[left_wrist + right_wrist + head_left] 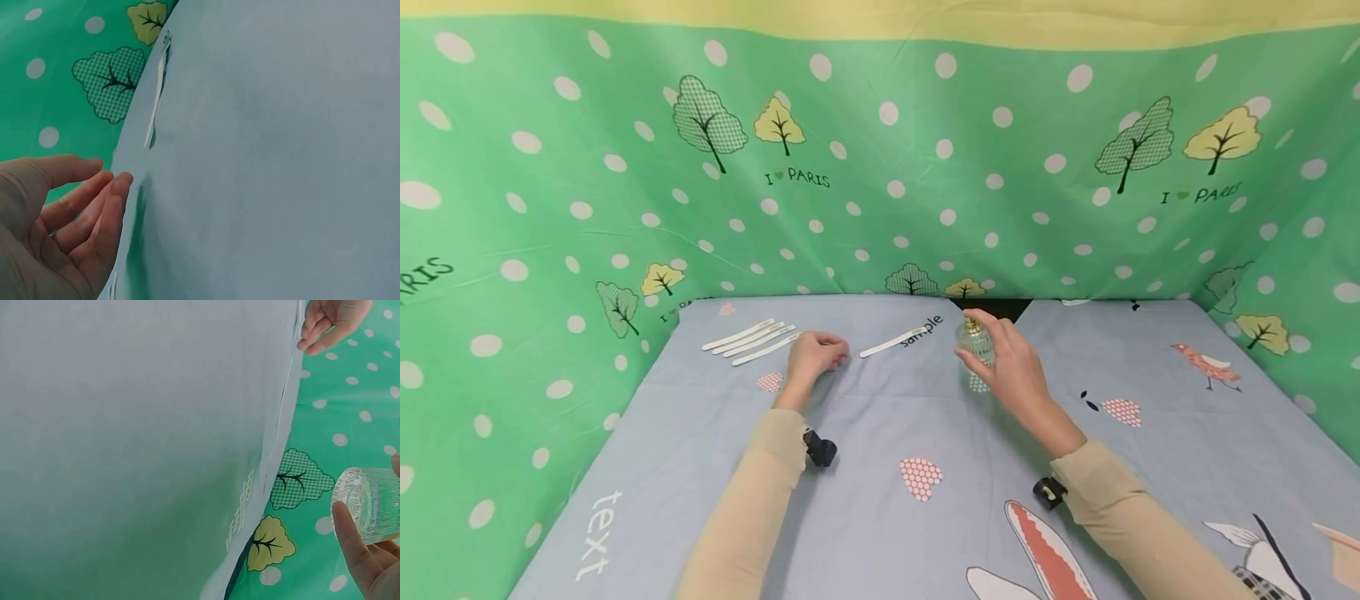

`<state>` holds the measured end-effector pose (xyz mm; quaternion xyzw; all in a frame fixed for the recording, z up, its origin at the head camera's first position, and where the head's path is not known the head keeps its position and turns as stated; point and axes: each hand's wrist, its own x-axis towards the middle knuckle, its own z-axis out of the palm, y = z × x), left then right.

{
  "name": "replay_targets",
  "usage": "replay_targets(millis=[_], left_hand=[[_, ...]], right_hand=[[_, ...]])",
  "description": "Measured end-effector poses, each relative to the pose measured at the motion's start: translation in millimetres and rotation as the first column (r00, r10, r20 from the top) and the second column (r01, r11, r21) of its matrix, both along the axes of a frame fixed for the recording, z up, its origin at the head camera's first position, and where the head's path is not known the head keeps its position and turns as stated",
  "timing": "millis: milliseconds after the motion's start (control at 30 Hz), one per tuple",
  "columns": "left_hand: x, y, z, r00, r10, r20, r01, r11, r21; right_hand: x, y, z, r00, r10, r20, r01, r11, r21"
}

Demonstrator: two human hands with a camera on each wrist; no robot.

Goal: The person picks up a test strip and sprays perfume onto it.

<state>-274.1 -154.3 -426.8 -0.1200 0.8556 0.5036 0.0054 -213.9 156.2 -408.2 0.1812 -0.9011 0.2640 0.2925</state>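
My right hand [1017, 373] holds a clear glass perfume bottle [973, 342] with a gold neck, a finger over its top. In the right wrist view the ribbed base of the bottle [369, 503] shows, with the thumb against it. The left hand [812, 358] has loosely bent fingers and holds nothing; in the left wrist view the fingertips [125, 179] are apart from the thumb. Between the hands lies a single white paper test strip [891, 342], small print at its far end. Several more strips [741, 335] lie side by side left of the left hand.
A grey-blue printed cloth [865, 533] covers the table. Behind it and at both sides hangs a green dotted curtain [850, 142]. A black patch [1011, 308] shows at the far edge behind the bottle. Each sleeve has a small black camera mount [820, 449] near the wrist.
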Motion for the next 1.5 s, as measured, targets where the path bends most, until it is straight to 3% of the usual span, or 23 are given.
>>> replay_targets(millis=[333,767,1033,1500], left_hand=[[2.3,-28.2,5.7,0.999,0.023,-0.039,-0.024,0.999,-0.029],[8.2,-73.3,12.0,0.985,0.1,-0.14,-0.116,0.987,-0.11],[11.8,-100.8,11.7,0.983,0.137,-0.122,-0.155,0.977,-0.149],[21.0,-131.0,3.9,0.971,0.215,-0.101,-0.23,0.957,-0.175]], right_hand=[[0.2,-0.2,-1.4,1.0,0.005,-0.008,-0.005,1.0,-0.008],[2.2,-1.2,1.0,1.0,0.015,-0.002,-0.015,1.0,-0.01],[3.0,-0.2,2.5,1.0,0.012,0.014,-0.012,1.0,-0.01],[3.0,-1.2,-0.5,1.0,0.015,-0.004,-0.015,1.0,-0.012]])
